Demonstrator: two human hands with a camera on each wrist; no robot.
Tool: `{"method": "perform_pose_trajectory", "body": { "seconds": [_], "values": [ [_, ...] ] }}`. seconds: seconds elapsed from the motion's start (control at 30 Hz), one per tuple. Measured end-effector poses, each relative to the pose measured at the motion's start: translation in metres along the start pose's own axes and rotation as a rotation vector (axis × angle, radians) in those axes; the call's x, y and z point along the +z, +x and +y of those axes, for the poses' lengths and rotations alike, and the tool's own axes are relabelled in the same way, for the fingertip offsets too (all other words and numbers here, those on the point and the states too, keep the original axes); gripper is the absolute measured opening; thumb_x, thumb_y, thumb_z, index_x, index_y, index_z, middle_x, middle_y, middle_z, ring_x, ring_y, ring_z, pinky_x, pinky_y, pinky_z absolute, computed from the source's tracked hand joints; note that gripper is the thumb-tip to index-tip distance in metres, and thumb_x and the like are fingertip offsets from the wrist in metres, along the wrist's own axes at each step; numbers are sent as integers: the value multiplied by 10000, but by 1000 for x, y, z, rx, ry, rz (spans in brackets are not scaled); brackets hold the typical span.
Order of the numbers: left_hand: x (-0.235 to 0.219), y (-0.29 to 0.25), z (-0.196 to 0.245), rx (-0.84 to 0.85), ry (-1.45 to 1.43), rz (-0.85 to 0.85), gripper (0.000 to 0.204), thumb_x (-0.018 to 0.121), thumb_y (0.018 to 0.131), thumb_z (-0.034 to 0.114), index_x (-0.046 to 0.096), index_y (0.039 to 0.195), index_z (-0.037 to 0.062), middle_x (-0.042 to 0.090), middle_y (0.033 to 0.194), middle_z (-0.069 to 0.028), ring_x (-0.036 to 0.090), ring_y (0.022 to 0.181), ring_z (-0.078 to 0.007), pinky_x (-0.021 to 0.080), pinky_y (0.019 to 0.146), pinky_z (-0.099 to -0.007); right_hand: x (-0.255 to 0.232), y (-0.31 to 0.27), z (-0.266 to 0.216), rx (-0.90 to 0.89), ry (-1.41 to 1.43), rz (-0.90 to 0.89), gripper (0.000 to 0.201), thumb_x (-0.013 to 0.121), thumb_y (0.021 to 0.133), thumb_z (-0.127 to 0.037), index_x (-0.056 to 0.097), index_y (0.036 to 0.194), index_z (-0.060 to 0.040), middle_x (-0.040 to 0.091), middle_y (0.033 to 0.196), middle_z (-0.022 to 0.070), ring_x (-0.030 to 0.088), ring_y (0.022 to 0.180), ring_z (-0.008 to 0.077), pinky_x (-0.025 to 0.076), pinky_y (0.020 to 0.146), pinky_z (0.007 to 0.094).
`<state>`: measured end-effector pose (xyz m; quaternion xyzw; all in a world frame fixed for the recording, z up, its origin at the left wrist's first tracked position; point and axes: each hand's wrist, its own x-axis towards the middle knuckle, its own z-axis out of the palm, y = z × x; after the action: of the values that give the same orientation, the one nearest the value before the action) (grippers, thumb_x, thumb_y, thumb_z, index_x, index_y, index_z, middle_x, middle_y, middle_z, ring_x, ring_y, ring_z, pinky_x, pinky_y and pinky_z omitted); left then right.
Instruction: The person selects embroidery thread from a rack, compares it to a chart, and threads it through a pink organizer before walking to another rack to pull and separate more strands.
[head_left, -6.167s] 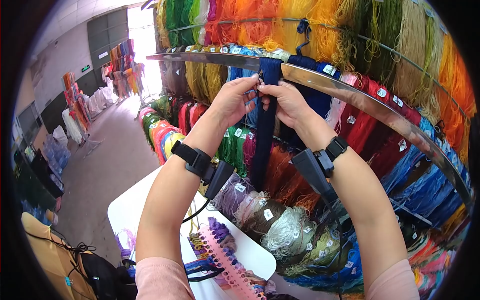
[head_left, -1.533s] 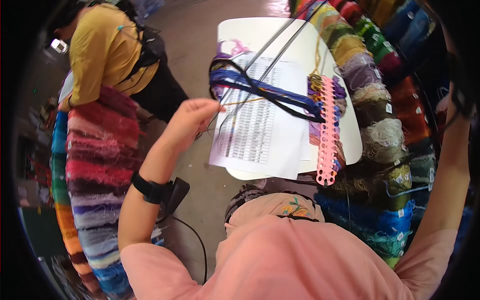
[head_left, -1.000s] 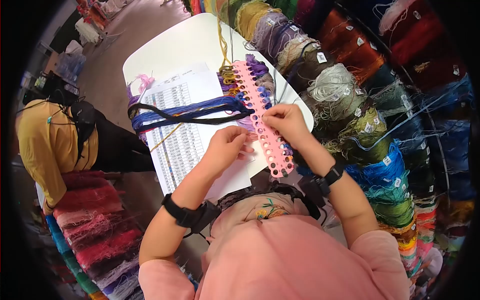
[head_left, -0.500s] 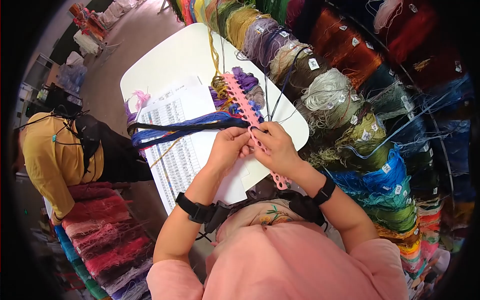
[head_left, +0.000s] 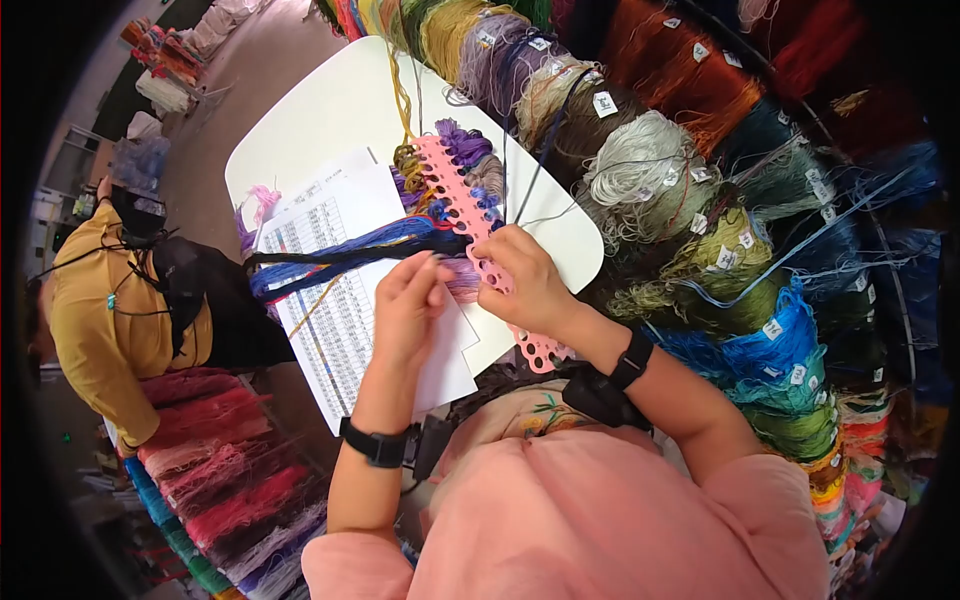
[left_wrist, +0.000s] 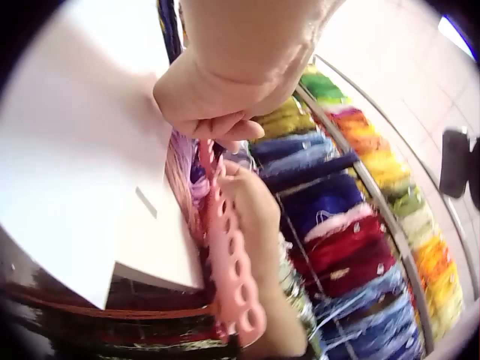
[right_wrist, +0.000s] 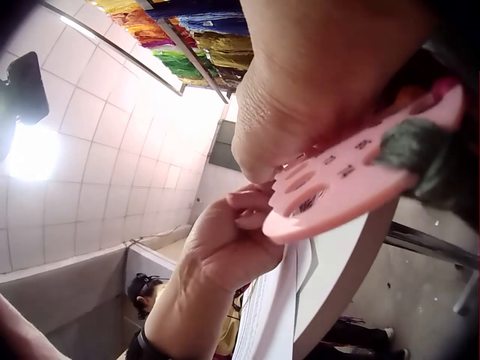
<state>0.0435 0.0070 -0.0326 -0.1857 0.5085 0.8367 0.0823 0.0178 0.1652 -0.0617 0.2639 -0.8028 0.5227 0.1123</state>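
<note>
A long pink board with holes [head_left: 452, 182] lies slanted over the white table [head_left: 300, 125], with coloured skeins looped along its upper half. My right hand [head_left: 525, 283] grips its lower middle; the right wrist view shows that hand [right_wrist: 300, 90] over the board [right_wrist: 341, 199]. Just left of the board, my left hand [head_left: 408, 308] has thumb and forefinger together and the other fingers curled; whether a thread is between them is not clear. Blue and black thread bundles [head_left: 350, 256] stretch left from the board. Dark strands run up beside my right hand.
Printed sheets [head_left: 340, 215] lie under the bundles. Labelled hanks [head_left: 640, 165] hang close along the right side. Red and pink hanks [head_left: 215, 455] are at lower left, beside a person in a yellow top [head_left: 95, 335].
My left hand has drawn back left and down from the board, where both hands were together. My right hand still grips the board. The person in yellow has stretched an arm upward.
</note>
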Motion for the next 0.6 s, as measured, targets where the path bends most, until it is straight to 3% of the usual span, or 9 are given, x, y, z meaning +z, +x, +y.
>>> {"method": "perform_pose_trajectory", "body": {
  "seconds": [0.23, 0.27, 0.37, 0.4, 0.5, 0.57, 0.6],
  "values": [
    [-13, -23, 8, -260, -776, -338, 188, 383, 875, 86, 461, 1026, 4, 480, 867, -26, 361, 432, 6, 281, 392, -116, 2, 1, 8, -59, -14, 27, 170, 468, 708, 26, 532, 862, -11, 504, 789, 118, 519, 723, 250, 428, 635, 316],
    [-12, -23, 10, -270, -784, -302, 241, 337, 887, 95, 427, 1088, 0, 474, 778, -16, 349, 398, -2, 282, 368, -117, 1, 1, 7, -51, -9, 33, 169, 455, 715, 34, 529, 859, -11, 506, 786, 118, 520, 713, 248, 428, 630, 312],
    [-12, -8, 6, -290, -570, -451, 269, 317, 887, 88, 418, 1124, 8, 496, 742, -21, 360, 394, 1, 291, 355, -132, -1, 2, 2, 52, 152, 39, 154, 434, 711, 23, 510, 840, -15, 492, 772, 122, 503, 693, 301, 421, 626, 367],
    [-2, -5, 7, -297, -392, -409, 251, 409, 851, 90, 439, 1090, 17, 518, 623, -19, 341, 378, -18, 279, 346, -153, -1, 1, 3, 54, 185, 48, 155, 436, 712, 19, 507, 845, -17, 492, 773, 123, 503, 686, 305, 421, 620, 369],
    [19, 2, -3, -209, 351, -270, 243, 471, 832, 119, 465, 1057, 26, 519, 594, -16, 400, 389, -36, 300, 358, -158, -1, 2, 6, 73, 209, 31, 166, 459, 710, -9, 499, 869, -29, 489, 778, 123, 503, 678, 306, 416, 614, 373],
    [19, -3, 9, -116, 564, -187, 163, 501, 824, 136, 510, 951, 33, 540, 631, -28, 458, 422, -63, 351, 395, -173, 2, 1, 6, 114, 125, -30, 193, 495, 702, -48, 496, 895, -43, 483, 785, 118, 502, 691, 296, 408, 625, 372],
    [13, -10, 19, -85, 638, -115, 149, 496, 829, 147, 516, 925, 36, 545, 639, -30, 468, 433, -69, 361, 406, -176, 3, 3, 7, 12, -110, -49, 280, 576, 665, -143, 493, 922, -68, 470, 820, 90, 492, 766, 258, 376, 671, 361]
  ]
}}
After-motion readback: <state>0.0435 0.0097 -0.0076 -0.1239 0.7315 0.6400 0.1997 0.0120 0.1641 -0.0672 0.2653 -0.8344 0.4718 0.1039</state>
